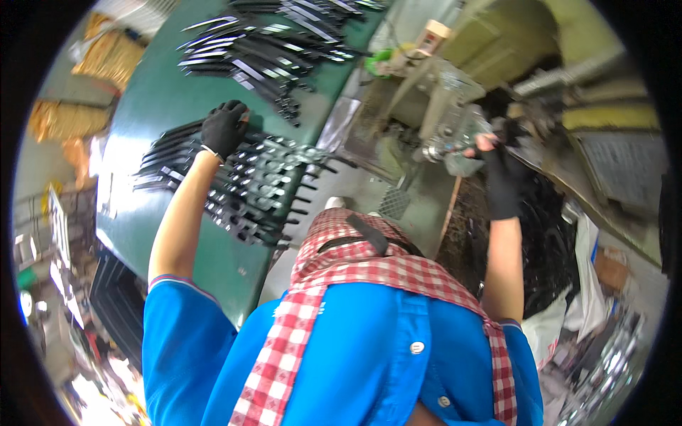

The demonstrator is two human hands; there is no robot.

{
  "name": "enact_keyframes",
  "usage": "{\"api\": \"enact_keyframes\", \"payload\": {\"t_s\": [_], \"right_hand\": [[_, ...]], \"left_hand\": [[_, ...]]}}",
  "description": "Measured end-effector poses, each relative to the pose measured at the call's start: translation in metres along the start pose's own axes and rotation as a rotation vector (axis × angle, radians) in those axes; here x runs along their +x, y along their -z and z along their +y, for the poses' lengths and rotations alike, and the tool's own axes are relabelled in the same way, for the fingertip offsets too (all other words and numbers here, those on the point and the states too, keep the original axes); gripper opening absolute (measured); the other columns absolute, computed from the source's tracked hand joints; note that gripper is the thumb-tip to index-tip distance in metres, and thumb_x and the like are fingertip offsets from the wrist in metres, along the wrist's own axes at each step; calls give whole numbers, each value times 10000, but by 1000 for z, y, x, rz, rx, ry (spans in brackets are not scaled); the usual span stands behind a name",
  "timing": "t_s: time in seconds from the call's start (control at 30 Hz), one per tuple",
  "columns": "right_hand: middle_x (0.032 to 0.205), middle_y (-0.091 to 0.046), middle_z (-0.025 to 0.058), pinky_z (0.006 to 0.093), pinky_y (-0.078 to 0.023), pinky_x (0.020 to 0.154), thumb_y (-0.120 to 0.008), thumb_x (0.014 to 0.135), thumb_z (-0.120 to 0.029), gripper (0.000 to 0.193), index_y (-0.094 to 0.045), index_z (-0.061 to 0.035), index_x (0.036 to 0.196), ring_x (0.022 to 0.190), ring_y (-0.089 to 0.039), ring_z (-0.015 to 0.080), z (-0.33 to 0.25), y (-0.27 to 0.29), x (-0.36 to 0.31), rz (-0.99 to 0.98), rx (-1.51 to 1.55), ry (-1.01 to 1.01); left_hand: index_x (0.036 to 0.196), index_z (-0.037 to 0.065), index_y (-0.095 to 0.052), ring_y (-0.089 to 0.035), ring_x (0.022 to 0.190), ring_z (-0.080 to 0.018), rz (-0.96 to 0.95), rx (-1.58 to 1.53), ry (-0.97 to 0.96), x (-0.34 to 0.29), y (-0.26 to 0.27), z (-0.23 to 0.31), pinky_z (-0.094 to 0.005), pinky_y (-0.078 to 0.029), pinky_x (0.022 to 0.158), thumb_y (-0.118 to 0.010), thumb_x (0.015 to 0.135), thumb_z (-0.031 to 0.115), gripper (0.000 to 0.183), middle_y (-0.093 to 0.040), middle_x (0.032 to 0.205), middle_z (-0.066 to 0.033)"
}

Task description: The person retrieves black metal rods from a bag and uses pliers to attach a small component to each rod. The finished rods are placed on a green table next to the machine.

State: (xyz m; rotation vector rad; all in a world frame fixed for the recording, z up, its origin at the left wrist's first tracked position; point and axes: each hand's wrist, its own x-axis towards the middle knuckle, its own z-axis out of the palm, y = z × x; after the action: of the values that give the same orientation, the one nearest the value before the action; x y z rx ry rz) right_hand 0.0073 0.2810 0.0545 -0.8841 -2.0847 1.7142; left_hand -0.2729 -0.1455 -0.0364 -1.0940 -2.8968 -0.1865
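My left hand (226,129) curls over the near black strips (266,174) on the worktop (153,92), my right (497,160) reaches the machine (497,39); I can't tell either's grip. Of two piles, which is finished is unclear.

The near strips (266,174) are black, slim and glossy, lying flat in overlapping, roughly parallel rows on the green surface (153,92). They slant down toward the right; their left ends fan out, their middles look wavy, and several dark tips jut past the surface's right edge. The left hand (225,130) has its fingers curled at the pile's upper edge; whether they grip a strip is hidden. By the right hand's (506,174) fingers is a clear, shiny piece (463,138), too blurred to tell its shape or whether it is held.
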Motion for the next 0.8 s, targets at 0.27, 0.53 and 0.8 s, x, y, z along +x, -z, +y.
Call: {"api": "enact_keyframes", "payload": {"t_s": [0.27, 0.53, 0.8], "right_hand": [[772, -655, 60, 300, -471, 629, -701, 830, -162, 211, -622, 3, 935, 728, -629, 146, 3, -12, -33, 83, 0, 223], [918, -687, 127, 354, -506, 799, -677, 766, -163, 250, -658, -55, 990, 876, -662, 261, 170, 140, -7, 161, -796, -48], [1113, -646, 150, 447, -480, 880, -732, 751, -375, 459, -618, -86, 1089, 1049, -609, 328, 202, 129, 2, 82, -1477, -232]], "left_hand": [[1268, 149, -519, -539, 1104, -364, -121, -78, -186, 36, -42, -31, -440, -489, 878, -613, 734, 25, 555, -529, 1286, -128], [1122, 127, -571, -549, 1038, -340, -94, 160, -380, 47, -33, -12, -442, -412, 942, -608, 722, 33, 412, -575, 1144, -112], [1060, 161, -613, -561, 888, -280, 113, 188, -558, 54, 13, -6, -405, -455, 762, -613, 745, 69, 328, -586, 928, -53]]}}
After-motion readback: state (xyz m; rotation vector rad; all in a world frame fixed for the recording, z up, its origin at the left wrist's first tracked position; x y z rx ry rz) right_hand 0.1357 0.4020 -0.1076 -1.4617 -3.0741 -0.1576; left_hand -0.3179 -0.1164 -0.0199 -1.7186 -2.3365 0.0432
